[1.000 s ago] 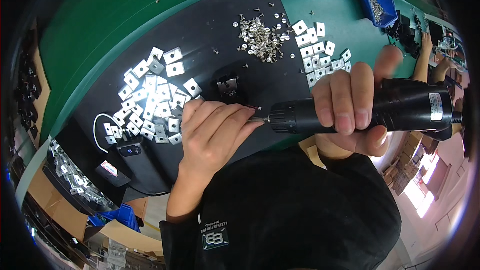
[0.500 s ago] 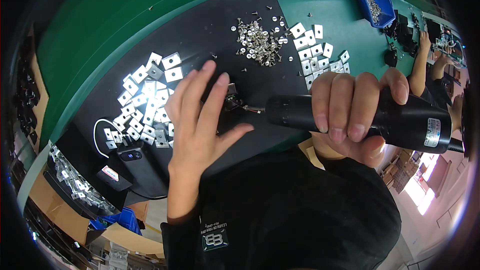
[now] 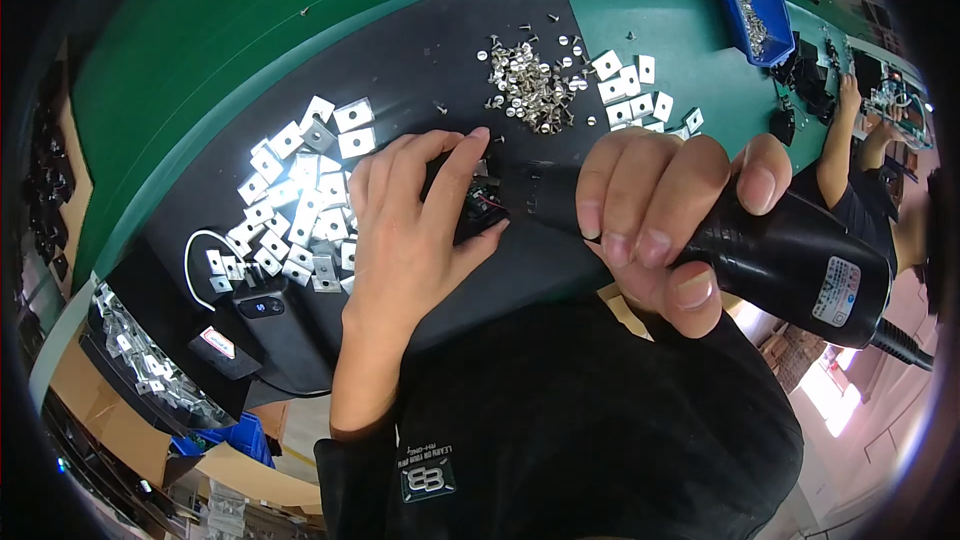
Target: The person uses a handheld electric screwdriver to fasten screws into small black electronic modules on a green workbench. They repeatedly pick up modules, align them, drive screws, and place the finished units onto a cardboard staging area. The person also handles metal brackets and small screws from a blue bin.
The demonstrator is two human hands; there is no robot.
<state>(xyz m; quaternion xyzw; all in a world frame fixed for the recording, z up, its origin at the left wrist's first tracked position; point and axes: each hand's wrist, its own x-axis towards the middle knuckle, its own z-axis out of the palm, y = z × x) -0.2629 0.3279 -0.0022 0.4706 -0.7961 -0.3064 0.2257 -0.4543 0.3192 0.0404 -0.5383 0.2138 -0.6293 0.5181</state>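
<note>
Screwdriver [image 3: 790, 255] sits gripped in my right hand [image 3: 660, 210]. My left hand [image 3: 415, 220] presses a small black part [image 3: 478, 208] against the mat [image 3: 450, 60].

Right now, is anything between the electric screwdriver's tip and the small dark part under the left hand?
Nothing visible. The right hand holds the electric screwdriver aimed at the small dark part, which the left hand steadies; the tip itself is hard to see.
</note>
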